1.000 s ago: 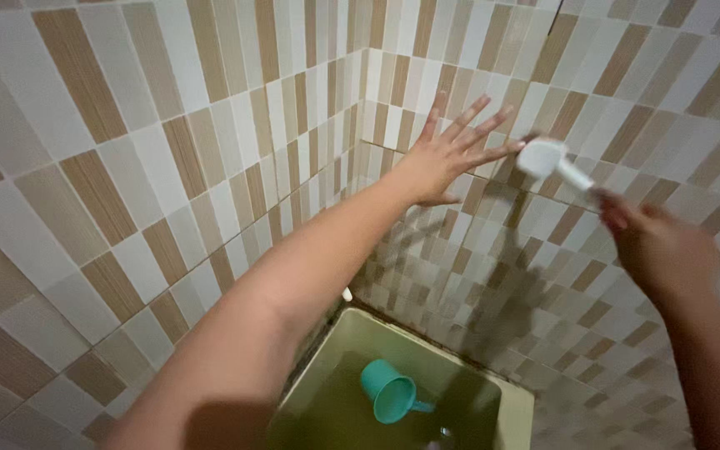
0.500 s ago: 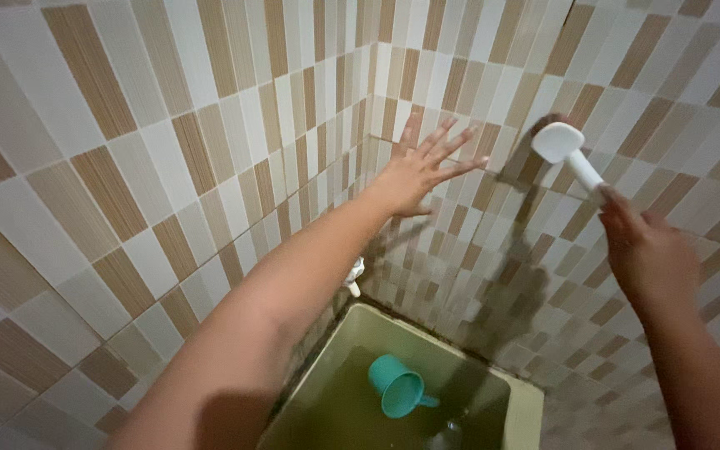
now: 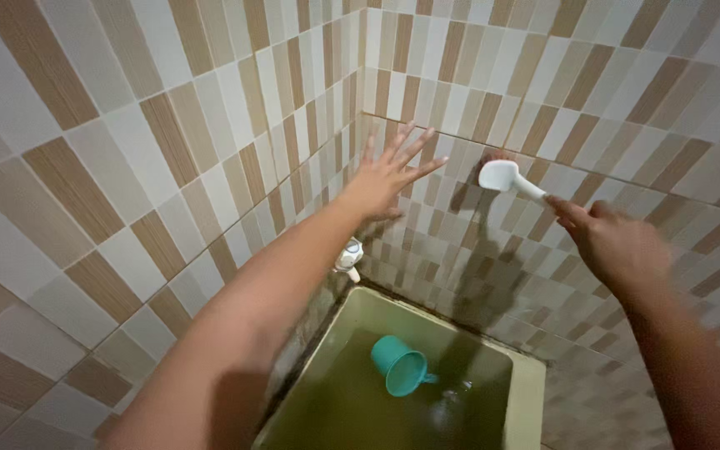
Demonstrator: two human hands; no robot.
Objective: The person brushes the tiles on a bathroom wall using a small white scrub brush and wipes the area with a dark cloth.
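My left hand [image 3: 387, 172] is spread flat with fingers apart, pressed against the tiled wall [image 3: 627, 108] near the corner. My right hand [image 3: 614, 246] grips the handle of a white hand shower head [image 3: 502, 176], held close to the wall just right of my left hand. The head points towards the tiles and casts a dark shadow below it. Whether water comes out cannot be told.
Below stands a pale green water tub [image 3: 527, 392] filled with water, with a teal dipper cup [image 3: 400, 367] floating in it. A small white tap [image 3: 348, 257] sticks out of the left wall [image 3: 127, 167] above the tub. Beige and brown tiles cover both walls.
Both hands have moved down and left along the wall. The shower head has dropped lower and come closer to my left hand. More of the tub and the tap now shows.
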